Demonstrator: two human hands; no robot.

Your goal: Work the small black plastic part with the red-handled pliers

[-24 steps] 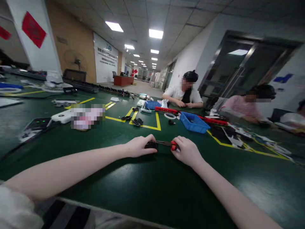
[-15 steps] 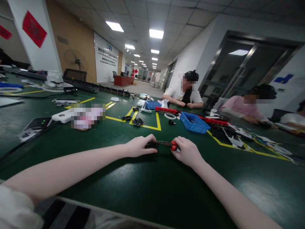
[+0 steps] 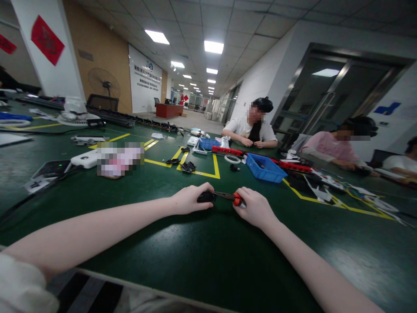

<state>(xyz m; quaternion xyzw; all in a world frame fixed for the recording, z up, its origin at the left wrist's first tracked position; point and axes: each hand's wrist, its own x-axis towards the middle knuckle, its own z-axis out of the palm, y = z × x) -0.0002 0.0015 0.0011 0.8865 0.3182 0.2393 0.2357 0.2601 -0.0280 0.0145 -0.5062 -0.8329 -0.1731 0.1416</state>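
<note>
Between the thumb and fingers of my left hand (image 3: 192,200) is a small black part (image 3: 206,197), held just above the green table (image 3: 182,261). My right hand (image 3: 257,206) is closed around the red handles of a pair of pliers (image 3: 237,199). The plier jaws point left and reach the right edge of the black part; whether they grip it is too small to tell. Small black pieces (image 3: 188,167) lie beyond my hands, by the yellow tape.
A blue bin (image 3: 265,168) stands beyond my right hand, near a white ring (image 3: 232,159) and red strips (image 3: 228,151). At the left lie a phone (image 3: 120,161) and a white power bank (image 3: 85,159) with a cable. Several people sit across the table.
The black part has turned slightly in my left hand, and the pliers have shifted a little to the left. Both hands keep their hold.
</note>
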